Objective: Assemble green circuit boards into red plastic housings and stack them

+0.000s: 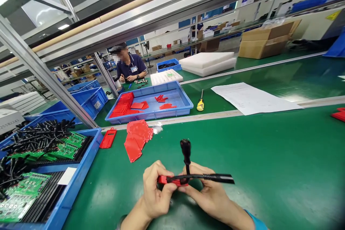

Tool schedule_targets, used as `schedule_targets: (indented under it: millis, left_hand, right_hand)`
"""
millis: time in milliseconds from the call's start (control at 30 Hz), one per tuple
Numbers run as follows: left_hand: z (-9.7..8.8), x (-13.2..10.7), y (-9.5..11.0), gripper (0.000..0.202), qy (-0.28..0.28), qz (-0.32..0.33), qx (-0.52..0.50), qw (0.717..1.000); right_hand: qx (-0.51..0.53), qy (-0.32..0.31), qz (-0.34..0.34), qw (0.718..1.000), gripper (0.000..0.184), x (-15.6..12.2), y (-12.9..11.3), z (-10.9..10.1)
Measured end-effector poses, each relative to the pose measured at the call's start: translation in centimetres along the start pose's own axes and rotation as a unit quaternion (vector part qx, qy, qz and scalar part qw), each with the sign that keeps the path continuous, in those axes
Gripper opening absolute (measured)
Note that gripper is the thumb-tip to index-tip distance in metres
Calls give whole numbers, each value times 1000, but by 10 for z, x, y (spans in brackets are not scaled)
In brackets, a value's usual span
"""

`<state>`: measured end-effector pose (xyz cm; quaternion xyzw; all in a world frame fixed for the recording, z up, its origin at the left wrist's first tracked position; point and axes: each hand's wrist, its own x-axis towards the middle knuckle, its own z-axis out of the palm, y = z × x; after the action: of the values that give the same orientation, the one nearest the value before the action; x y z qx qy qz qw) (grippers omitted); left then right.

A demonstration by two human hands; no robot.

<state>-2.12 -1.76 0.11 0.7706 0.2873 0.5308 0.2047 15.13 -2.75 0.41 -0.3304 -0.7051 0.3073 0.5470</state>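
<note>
Low over the green bench, both hands grip one small red plastic housing point(174, 180) with black cables coming out of it. My left hand point(157, 188) is closed on its left end, thumb in front and fingers behind. My right hand point(206, 190) pinches the right end. One black cable point(185, 152) stands up and ends in a plug; another black cable point(215, 177) runs right across my right hand. What lies inside the housing is hidden by fingers and cables. Beyond my left hand lie several flat red plastic panels point(137, 138) and a red frame piece point(108, 138).
A blue tray point(151, 114) of red parts sits at the back. Left stands a blue bin point(88, 161) with green circuit boards point(29, 187) and black cables. A yellow screwdriver point(200, 105) and paper sheets point(253, 97) lie behind. A co-worker point(132, 64) sits across the bench.
</note>
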Motion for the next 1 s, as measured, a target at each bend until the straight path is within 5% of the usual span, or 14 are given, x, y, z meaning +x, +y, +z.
schedule_targets:
  millis: [133,233,333,433,500,567,633,700,767,867,1000]
  left_hand:
    - [-6,10,5,13,-18,194,109,975]
    - [-4,13,3,8,-50,314,197,927]
    - [-2,11,-6,13,-93,349,239,902]
    - [-4,10,-17,34,-95,250,243,932]
    - [-7,12,-21,73,-46,91,176,979]
    - [-9,15,-24,86,5,-112,9,994]
    - [-10,17,-26,79,4,-284,-193,939]
    - [-11,19,-28,66,-33,-380,-320,867]
    - [-10,18,-30,49,-55,-408,-352,840]
    - [-5,17,-32,28,-24,-383,-344,857]
    - [3,16,-37,27,19,-392,-335,857]
  right_hand:
    - [177,-71,127,973,23,12,2,-8]
    - [315,-132,274,899,41,14,7,-11]
    - [376,-186,305,855,44,13,12,-12]
    - [366,-127,291,875,46,12,15,-15]
    - [346,-96,289,887,51,13,16,-16]
    - [318,-91,283,900,55,13,17,-15]
    - [271,-102,273,917,56,13,18,-14]
    - [216,-114,262,934,55,13,18,-13]
    - [183,-123,258,941,53,11,21,-12]
    - [192,-125,277,933,54,7,29,-11]
    - [223,-145,307,914,60,6,40,-10]
